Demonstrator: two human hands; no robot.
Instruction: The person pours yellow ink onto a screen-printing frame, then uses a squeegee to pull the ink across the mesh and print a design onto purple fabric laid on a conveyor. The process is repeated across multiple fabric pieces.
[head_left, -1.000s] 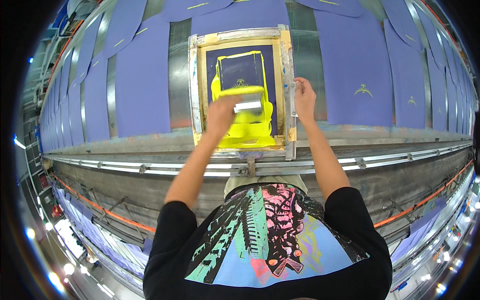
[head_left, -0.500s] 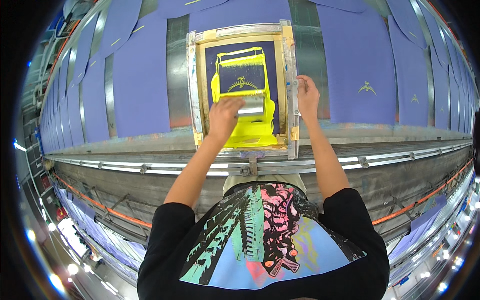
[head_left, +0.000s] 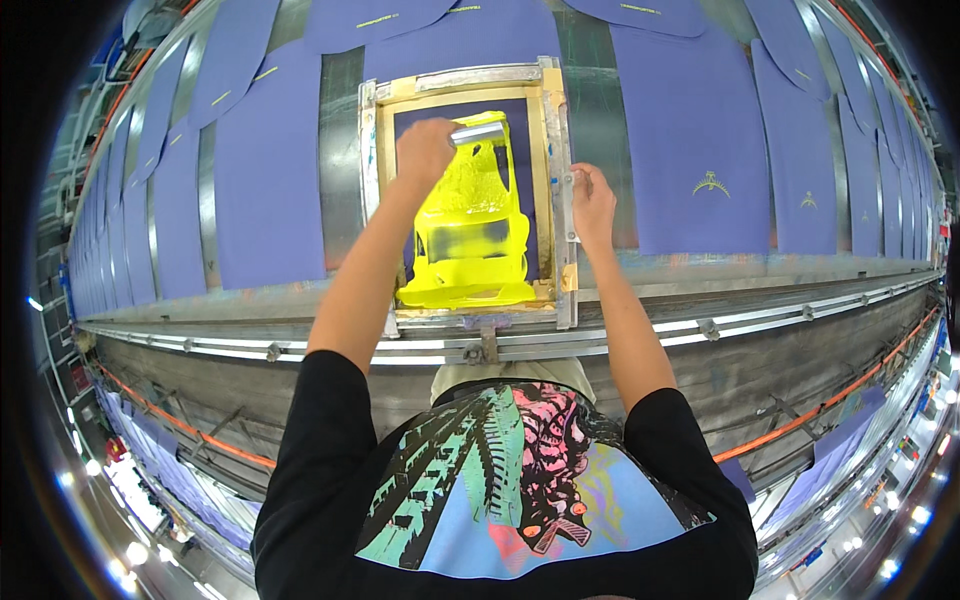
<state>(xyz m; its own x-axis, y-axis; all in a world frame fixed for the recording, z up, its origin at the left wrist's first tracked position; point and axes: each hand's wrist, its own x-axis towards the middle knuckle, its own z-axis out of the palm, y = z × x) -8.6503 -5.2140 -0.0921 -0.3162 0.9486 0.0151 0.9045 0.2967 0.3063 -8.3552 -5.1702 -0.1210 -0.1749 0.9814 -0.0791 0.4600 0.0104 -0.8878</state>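
- Grasping the silver squeegee (head_left: 480,133) by its left end, the left hand (head_left: 427,150) has curled fingers; their exact pinch is hidden.
- Squeegee position: over the far part of the screen frame (head_left: 460,75).
- Handling: probably light, rigid and slippery where inked; best held by its metal back.
- Appearance: short, shiny bar above glossy yellow ink (head_left: 465,192).
- Right hand (head_left: 594,203): fingers bent at the frame's right rail; whether pinching, one cannot tell.

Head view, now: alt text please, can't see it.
Left hand grips a silver squeegee near the far end of a screen frame, yellow ink inside; right hand at its right edge. Purple fabric panels lie alongside on a metal table.
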